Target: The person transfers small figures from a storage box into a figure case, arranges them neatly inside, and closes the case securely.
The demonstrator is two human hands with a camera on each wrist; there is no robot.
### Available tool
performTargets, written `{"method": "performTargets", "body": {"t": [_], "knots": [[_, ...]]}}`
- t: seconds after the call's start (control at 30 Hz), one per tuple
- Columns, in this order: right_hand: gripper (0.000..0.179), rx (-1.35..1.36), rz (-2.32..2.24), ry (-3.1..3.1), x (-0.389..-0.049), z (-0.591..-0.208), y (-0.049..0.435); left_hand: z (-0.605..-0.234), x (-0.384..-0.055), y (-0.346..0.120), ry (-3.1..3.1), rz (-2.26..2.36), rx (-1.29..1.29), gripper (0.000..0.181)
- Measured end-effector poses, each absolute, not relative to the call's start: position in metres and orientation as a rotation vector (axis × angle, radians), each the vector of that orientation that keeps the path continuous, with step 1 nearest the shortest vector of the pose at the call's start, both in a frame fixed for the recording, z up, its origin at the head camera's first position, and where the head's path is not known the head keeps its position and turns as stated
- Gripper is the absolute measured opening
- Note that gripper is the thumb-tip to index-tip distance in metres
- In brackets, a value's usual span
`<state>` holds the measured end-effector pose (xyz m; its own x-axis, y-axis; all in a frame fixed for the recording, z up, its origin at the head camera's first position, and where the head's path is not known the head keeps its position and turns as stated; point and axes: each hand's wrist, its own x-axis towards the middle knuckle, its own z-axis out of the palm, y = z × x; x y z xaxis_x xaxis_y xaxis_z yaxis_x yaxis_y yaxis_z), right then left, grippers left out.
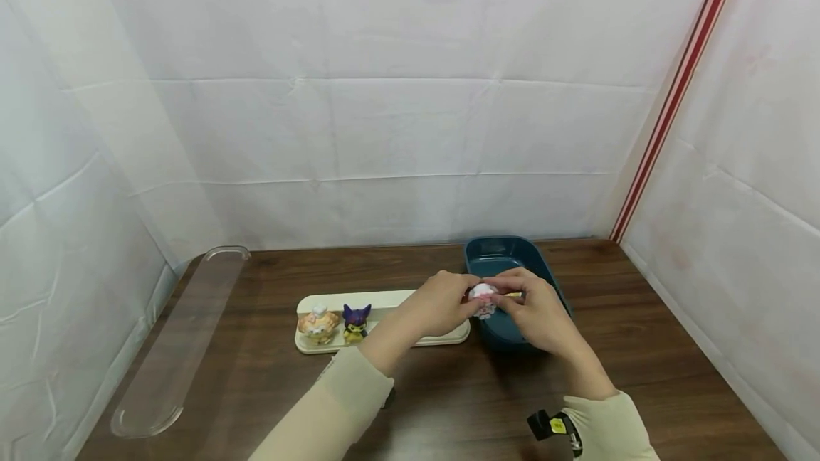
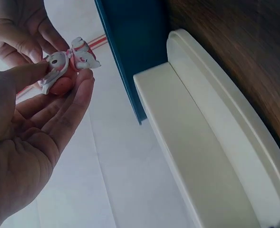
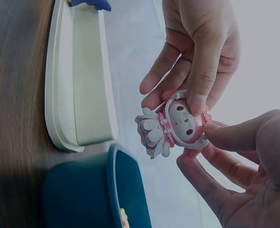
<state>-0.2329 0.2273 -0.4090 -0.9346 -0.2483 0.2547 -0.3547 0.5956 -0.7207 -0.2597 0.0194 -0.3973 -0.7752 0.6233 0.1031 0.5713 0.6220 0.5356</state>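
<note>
Two hands hold one pink-and-white figurine [image 1: 483, 300] between them: the left hand [image 1: 443, 302] and the right hand [image 1: 537, 308] each pinch it with thumb and fingers. In the head view, the figurine is in front of the blue bin [image 1: 502, 263], just beyond the right end of the cream tray [image 1: 391, 299]; the hands cover its sides. The right wrist view shows the pink hood, white face and two dark eyes. The left wrist view shows the figurine from another angle, without a clear face.

Only the head view shows the fluffy tan figure [image 1: 318, 326] whole, together with the clear cover [image 1: 182, 340] at the left of the counter [image 1: 288, 393]. The purple-eared figure [image 1: 355, 322] is cut off at the right wrist view's top edge. A small yellow item [image 3: 124, 218] at the bin is mostly hidden; its shape cannot be determined.
</note>
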Motion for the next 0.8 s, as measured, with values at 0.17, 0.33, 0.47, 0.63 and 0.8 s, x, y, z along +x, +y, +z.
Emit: {"method": "performTargets", "body": {"t": [0.17,0.33,0.47,0.63,0.8], "knots": [[0.027,0.539,1.258,-2.694,-0.234,-0.411,0.218,-0.397,-0.260,0.007,2.738,0.855,1.002,0.037],[0.026,0.515,1.258,-2.725,-0.234,-0.414,0.207,-0.398,-0.260,-0.005,2.718,0.830,0.987,0.041],[0.027,0.521,1.274,-2.733,-0.235,-0.418,0.197,-0.397,-0.259,-0.016,2.716,0.813,0.969,0.043],[0.024,0.527,1.315,-2.728,-0.235,-0.422,0.184,-0.395,-0.258,-0.029,2.700,0.801,0.950,0.043],[0.019,0.510,1.362,-2.736,-0.235,-0.426,0.171,-0.395,-0.258,-0.042,2.689,0.794,0.930,0.039]]}}
